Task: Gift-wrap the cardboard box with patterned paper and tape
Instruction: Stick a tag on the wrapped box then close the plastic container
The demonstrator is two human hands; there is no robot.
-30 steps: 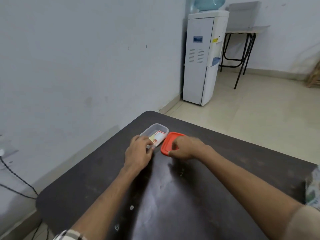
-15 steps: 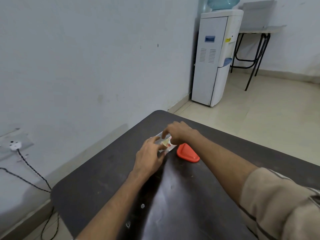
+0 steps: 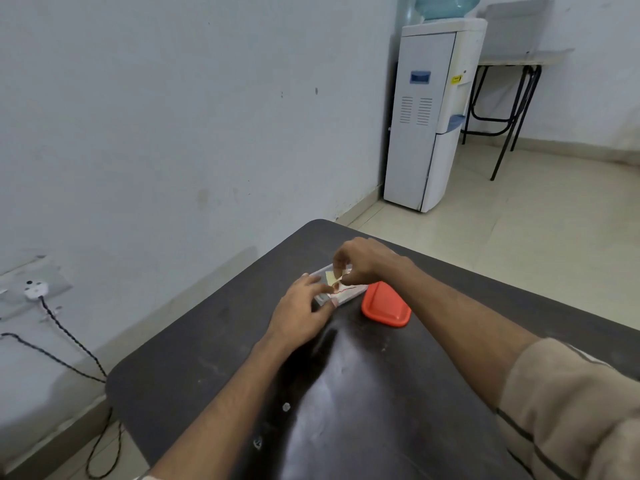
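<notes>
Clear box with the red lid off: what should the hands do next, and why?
Probably lift the pale piece out: the right hand pinches it inside the clear box, the left hand holds the box, and the red lid lies beside it.

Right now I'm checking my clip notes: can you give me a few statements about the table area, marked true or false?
The red lid lies on the dark table beside the clear plastic container. True.
The left hand touches the container's near end. True.
The right hand rests on the lid. False: it pinches a small pale item over the container.
The water dispenser stands on the table. False: it stands on the floor by the wall.
</notes>
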